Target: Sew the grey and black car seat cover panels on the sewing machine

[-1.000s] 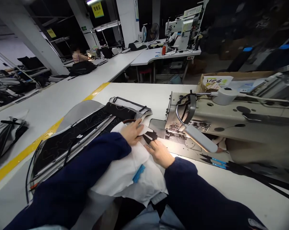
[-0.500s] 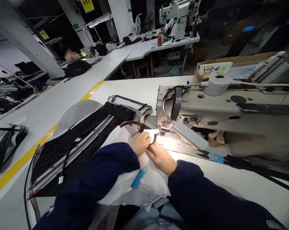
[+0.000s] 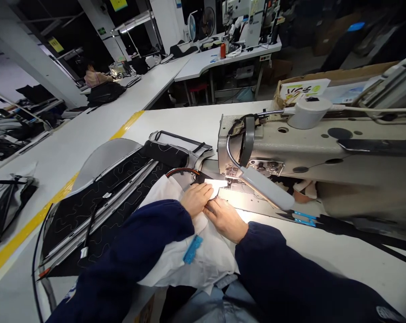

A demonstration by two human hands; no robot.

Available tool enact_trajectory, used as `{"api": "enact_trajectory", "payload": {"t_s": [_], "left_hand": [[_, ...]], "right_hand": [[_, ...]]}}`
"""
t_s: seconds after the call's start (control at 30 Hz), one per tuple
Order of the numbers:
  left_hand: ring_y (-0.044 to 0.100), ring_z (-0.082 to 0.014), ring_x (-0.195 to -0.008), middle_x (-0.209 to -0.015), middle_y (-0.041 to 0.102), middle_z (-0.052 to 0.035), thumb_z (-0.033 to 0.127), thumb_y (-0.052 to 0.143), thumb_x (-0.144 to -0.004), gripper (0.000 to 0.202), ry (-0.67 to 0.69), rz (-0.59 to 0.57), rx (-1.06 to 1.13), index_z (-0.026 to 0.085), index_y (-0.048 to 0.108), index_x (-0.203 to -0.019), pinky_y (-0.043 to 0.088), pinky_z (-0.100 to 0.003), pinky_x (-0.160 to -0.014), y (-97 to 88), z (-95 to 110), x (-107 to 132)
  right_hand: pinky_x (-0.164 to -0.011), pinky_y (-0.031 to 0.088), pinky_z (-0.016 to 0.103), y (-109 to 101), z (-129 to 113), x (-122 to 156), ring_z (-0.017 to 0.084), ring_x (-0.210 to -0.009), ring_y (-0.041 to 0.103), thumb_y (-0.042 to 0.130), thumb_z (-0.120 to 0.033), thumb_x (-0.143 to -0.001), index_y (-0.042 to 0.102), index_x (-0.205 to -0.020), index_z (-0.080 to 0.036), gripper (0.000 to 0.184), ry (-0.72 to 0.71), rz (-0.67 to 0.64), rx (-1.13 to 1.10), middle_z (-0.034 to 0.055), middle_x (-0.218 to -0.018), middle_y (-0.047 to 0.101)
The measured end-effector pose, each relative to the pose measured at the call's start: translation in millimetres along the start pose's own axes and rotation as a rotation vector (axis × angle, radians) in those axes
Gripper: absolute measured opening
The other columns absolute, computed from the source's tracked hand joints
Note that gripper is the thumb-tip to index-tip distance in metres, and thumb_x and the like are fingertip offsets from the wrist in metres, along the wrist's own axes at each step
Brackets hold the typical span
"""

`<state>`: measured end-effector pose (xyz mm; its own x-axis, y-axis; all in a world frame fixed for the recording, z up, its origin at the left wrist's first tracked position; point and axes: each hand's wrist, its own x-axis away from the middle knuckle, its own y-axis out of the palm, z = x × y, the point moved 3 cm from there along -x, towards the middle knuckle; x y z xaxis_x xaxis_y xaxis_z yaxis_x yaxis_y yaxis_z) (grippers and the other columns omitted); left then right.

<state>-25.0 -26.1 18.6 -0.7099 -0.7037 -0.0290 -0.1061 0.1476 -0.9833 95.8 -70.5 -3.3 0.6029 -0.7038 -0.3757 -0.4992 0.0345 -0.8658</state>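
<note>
Just left of the needle area of a sewing machine (image 3: 307,148), both of my hands rest on white fabric (image 3: 169,262). My left hand (image 3: 196,198) presses with closed fingers on the fabric's edge, beside a small white strip (image 3: 217,184) that points at the presser foot (image 3: 232,181). My right hand (image 3: 226,219) pinches the same edge, close against the left fingertips. Fabric hangs over the table edge toward my lap, with a blue strip (image 3: 192,249) on it. Black material shows by the left fingers; what lies under them is hidden.
A black quilted piece (image 3: 88,211) with grey trim lies on the table to the left. A lit lamp (image 3: 266,186) hangs before the machine. Blue-handled snips (image 3: 304,218) lie at right. A cardboard box (image 3: 344,74) stands behind the machine. A person (image 3: 94,77) sits far left.
The small white strip and my hands have shifted slightly right and up, nearer the presser foot. The strip's end now reaches it. The view has tilted a little.
</note>
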Motion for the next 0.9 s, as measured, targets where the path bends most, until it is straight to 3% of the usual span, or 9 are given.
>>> {"api": "enact_trajectory", "payload": {"t_s": [0.2,0.33,0.47,0.9], "left_hand": [[0.051,-0.021,-0.119,-0.128,0.057,-0.0094,0.016,0.042,-0.092,0.029,0.027,-0.082,0.037,0.012,0.056,-0.117,0.037,-0.036,-0.1,-11.9,4,-13],[0.053,-0.0235,-0.115,-0.117,0.061,-0.0127,0.016,0.039,-0.093,0.028,0.008,-0.087,0.037,0.009,0.058,-0.112,0.036,-0.039,-0.1,-11.8,9,-37],[0.052,-0.0245,-0.114,-0.118,0.06,-0.0145,0.017,0.037,-0.093,0.031,-0.008,-0.075,0.008,0.006,0.057,-0.114,0.036,-0.039,-0.097,-6.3,16,-54],[0.051,-0.0247,-0.115,-0.12,0.06,-0.0136,0.016,0.032,-0.096,0.035,-0.008,-0.058,0.038,0.006,0.057,-0.118,0.038,-0.038,-0.093,-10.0,28,-52]], "right_hand": [[-0.068,0.036,0.035,-10,5,3,0.021,-0.079,0.045,0.03,-0.017,-0.098,0.064,-0.1,-0.016,0.034,-0.212,0.152,0.195,0.0084,-0.089,0.059],[-0.067,0.034,0.033,-23,24,6,0.019,-0.075,0.042,0.033,-0.014,-0.096,0.065,-0.093,-0.016,0.033,-0.208,0.216,0.243,0.0071,-0.081,0.056],[-0.073,0.035,0.033,-29,39,10,0.018,-0.077,0.043,0.035,-0.012,-0.095,0.064,-0.089,-0.014,0.03,-0.208,0.204,0.27,0.0063,-0.079,0.053],[-0.077,0.037,0.033,-39,38,17,0.019,-0.078,0.044,0.04,-0.007,-0.091,0.065,-0.086,-0.014,0.026,-0.256,0.204,0.25,0.0058,-0.077,0.053]]}}
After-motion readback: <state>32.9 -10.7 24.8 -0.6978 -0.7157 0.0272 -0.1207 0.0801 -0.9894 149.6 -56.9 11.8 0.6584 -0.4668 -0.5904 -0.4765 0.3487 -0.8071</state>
